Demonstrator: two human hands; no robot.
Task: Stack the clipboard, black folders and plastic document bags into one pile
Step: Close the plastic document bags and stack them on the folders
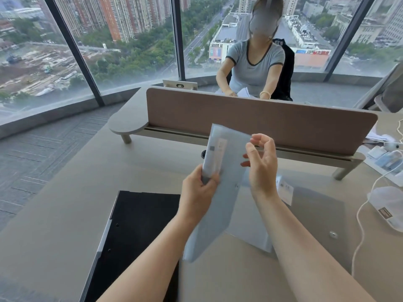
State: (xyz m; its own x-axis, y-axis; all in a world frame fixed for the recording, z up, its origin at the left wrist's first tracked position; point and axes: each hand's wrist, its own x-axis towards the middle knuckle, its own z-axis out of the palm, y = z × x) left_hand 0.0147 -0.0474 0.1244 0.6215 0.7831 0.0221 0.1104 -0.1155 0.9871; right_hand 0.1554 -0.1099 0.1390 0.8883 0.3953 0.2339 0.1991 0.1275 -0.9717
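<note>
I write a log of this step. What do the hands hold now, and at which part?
The left hand grips a plastic bag at its left edge, lifted off the desk. The right hand is open and holds nothing.

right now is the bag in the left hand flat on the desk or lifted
Lifted. The left hand grips the bag by one edge, tilted above the desk; the right hand is open beside it.

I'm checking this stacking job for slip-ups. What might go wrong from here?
Only the left hand pinches the raised plastic bag at one edge, and the right hand is open, so the bag may slip. Landing crooked on the black folder could leave an uneven pile.
</note>
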